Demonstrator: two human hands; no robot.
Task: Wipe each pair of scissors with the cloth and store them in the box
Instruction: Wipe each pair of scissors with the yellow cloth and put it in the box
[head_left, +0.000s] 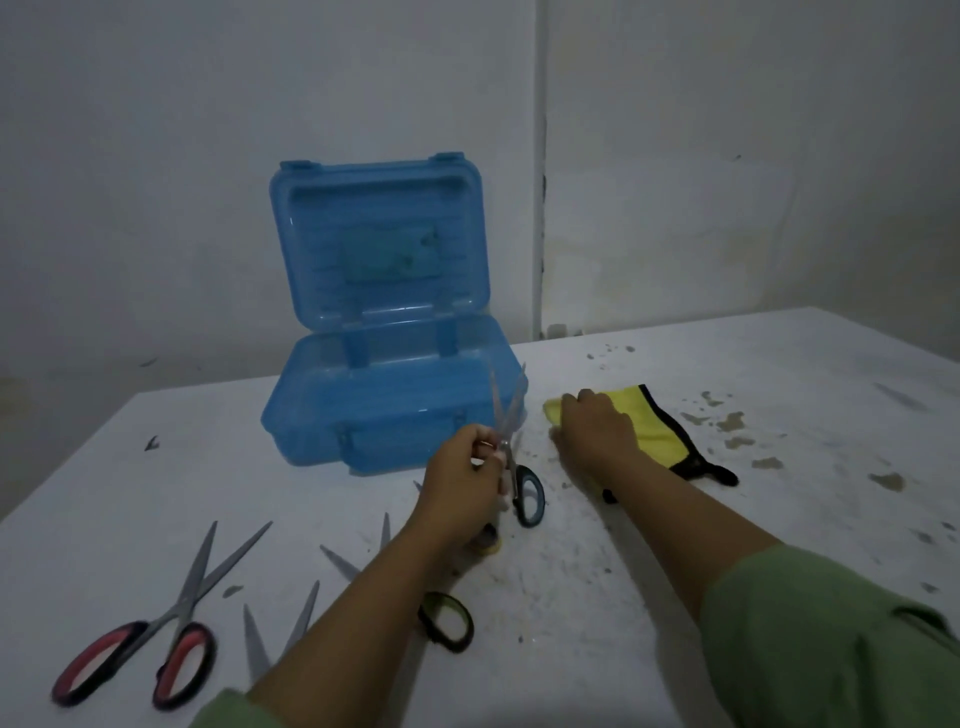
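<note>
Table (675, 571) comes first: a broad white top, matte and scuffed, flecked with dark stains toward the right. On it, against the wall, stands the box (384, 410), translucent blue plastic with rounded corners, its ribbed lid (379, 239) swung upright and two latches on the front wall. Just right of the box lies the cloth (660, 426), soft yellow fabric edged with black binding, slightly rumpled. The right hand (597, 431) lies on its near end with the fingers curled over the fabric; how firmly it grips is unclear. The left hand (462, 483) holds a pair of scissors (511, 447) near the pivot, thin steel blades parted and pointing up before the box, one black oval loop with a blue lining hanging below. At the lower left lie the red-handled scissors (156, 634), blades open in a V. Further scissors (447, 621) with dark, yellow-green-lined loops lie partly hidden under the left forearm. Green sleeves cover both upper arms.
</note>
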